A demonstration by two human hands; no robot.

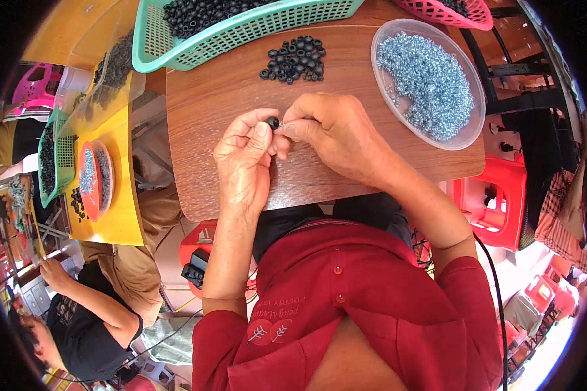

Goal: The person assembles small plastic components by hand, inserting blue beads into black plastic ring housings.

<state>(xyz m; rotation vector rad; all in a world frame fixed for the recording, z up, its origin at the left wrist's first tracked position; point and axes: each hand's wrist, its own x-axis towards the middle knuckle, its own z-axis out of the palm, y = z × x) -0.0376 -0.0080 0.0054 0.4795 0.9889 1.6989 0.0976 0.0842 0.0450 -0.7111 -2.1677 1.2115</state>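
My left hand (pixel 246 146) is closed over the table, pinching a round black bead-like piece (pixel 272 122) between thumb and fingers. Right beside it, my right hand (pixel 332 133) pinches a tiny shiny piece (pixel 282 128) against the black one; its exact shape is too small to make out. Beyond my hands lies a loose pile of the same black pieces (pixel 296 60), some showing a hole. At the right of the table, a clear round tub (pixel 376 60) holds many small bluish-silver pieces (pixel 430 85) that look like little springs.
A green plastic basket (pixel 254 36) of black pieces stands at the table's far edge, a pink basket (pixel 463 16) at the far right. Left is a yellow table (pixel 114 225) with similar containers, a co-worker (pixel 91 313) by it. A red stool (pixel 496 202) stands right.
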